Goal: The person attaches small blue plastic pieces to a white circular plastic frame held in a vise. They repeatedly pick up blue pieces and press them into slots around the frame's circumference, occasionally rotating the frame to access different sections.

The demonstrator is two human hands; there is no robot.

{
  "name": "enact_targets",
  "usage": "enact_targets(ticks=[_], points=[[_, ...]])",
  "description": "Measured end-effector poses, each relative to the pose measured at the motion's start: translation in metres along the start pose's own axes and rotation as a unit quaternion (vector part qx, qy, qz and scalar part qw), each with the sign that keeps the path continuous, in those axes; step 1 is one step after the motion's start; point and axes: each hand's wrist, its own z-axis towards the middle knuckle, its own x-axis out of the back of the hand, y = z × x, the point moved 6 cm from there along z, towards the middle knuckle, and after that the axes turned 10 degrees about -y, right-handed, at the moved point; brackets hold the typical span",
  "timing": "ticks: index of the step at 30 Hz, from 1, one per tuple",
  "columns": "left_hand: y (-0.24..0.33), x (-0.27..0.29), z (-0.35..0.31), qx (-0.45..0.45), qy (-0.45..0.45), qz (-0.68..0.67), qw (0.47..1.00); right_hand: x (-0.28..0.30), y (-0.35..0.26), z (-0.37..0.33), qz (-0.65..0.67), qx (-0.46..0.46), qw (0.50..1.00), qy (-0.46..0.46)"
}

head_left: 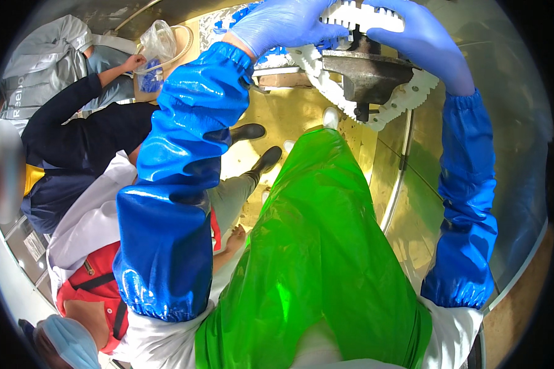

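At the top of the head view, my left hand (283,23) and my right hand (421,40), both in blue-violet gloves, grip a white toothed plastic belt piece (364,17) from its two sides. My fingers and thumbs close around its ends. Just below it stands a dark metal fixture (369,77) that looks like a bench vise. A longer white toothed belt (406,95) hangs in a curve below and around the fixture. Whether the held piece joins this belt, I cannot tell. Blue toothed plastic pieces (271,54) lie behind my left hand.
To my left stands a person in dark clothing (86,135), and nearer, one in white and red (98,270). Another in grey (49,55) is farther off, near a clear plastic bag (159,40). A metal wall (511,123) curves along my right. My green apron (314,246) hangs below.
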Motion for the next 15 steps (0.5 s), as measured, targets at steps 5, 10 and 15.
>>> enact_targets(ticks=[5, 10, 15], points=[[-0.002, -0.006, -0.002, -0.006, 0.022, 0.000, 1.000, -0.004, -0.004, 0.002, -0.056, -0.009, 0.998, 0.005], [0.005, -0.014, 0.001, 0.079, -0.093, 0.011, 0.992, -0.013, -0.007, 0.002, -0.141, 0.019, 0.990, -0.005], [0.005, -0.015, 0.012, 0.051, -0.094, 0.119, 0.987, -0.024, -0.008, 0.003, -0.181, 0.020, 0.982, -0.040]])
